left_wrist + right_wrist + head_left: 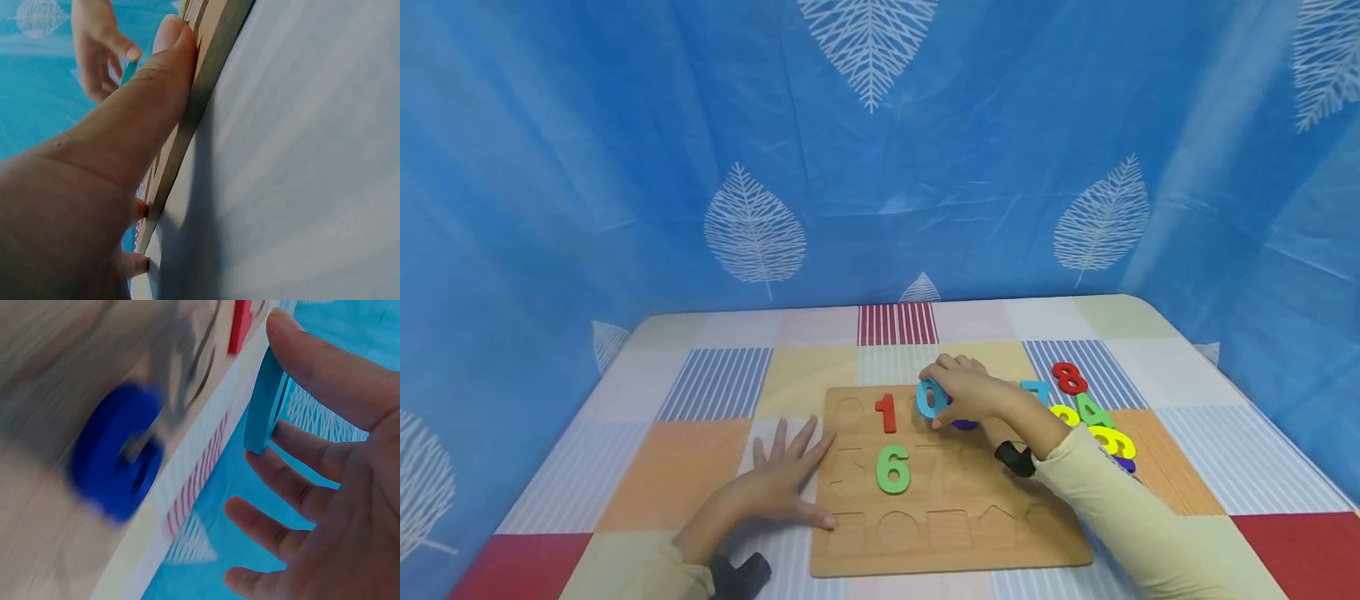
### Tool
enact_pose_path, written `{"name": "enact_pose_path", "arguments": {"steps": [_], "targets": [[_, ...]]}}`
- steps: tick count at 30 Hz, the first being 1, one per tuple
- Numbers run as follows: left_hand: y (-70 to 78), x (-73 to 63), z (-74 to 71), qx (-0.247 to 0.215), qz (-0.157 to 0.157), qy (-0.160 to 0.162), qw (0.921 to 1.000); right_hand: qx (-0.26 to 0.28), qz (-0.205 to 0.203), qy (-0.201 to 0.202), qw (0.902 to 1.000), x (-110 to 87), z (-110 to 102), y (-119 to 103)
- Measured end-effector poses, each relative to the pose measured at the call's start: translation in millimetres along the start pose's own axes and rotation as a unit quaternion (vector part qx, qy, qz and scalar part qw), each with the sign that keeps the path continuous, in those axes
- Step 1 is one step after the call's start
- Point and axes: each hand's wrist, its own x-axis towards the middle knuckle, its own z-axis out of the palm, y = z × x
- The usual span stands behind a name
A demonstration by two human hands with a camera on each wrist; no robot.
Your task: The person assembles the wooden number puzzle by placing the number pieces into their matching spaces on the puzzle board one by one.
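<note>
Light-blue 0 (pixel 925 409): pinched in the right hand, above the far part of the board, just right of the red 1. Right wrist view shows it raised and tilted, clear of the wood.
Right hand (pixel 973 392): thumb at the near end of the 0, index and middle fingertips at the far end; ring and little fingers hold nothing.
0 handling: I'd level it before lowering, line the oval up with a recess, then ease off and press flat from above. End-to-end pinch could snag thumb or fingertips on a recess rim.
Recess under 0: mostly covered by hand and piece; can't tell if the shape matches. Worth lifting the wrist for a look.
Dark blue piece (pixel 964 425): on the board just right of the 0, partly under the hand, blurred in the right wrist view. Likeliest thing to get knocked.
Red 1 (pixel 889 414): far row, left of the 0. Don't bump it.
Green 6 (pixel 882 471): nearer than the 1; can't tell if seated.
Board (pixel 955 560): several bare recesses, mostly near side.
Left hand (pixel 778 487): fingers spread, thumb on the board's left edge. Good brace for the press.
Loose numbers: blue 7 (pixel 1037 387), red 8 (pixel 1069 380), green 4 (pixel 1101 417), all right of the board; mind the right sleeve (pixel 1105 492) there.
</note>
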Motion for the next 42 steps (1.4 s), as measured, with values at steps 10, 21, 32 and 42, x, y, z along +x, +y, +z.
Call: {"name": "enact_pose_path", "arguments": {"steps": [10,21,32,42], "targets": [[8.6,6.8,0.2,0.006,0.013,-0.007,0.9999,-0.003,-0.031,-0.014,0.9994,37.6,14.8,-41.1],[12.6,9.6,5.6,0.003,0.007,-0.012,0.9999,-0.013,-0.026,-0.039,0.9988,52.9,30.1,-55.9],[13.1,9.0,4.9,-0.007,0.007,-0.013,0.9999,-0.012,-0.022,-0.048,0.9985,59.6,38.4,-57.2],[3.3,0.4,1.0,-0.009,-0.009,0.005,0.9999,-0.017,-0.041,-0.035,0.9984,62.9,33.1,-62.7]]}}
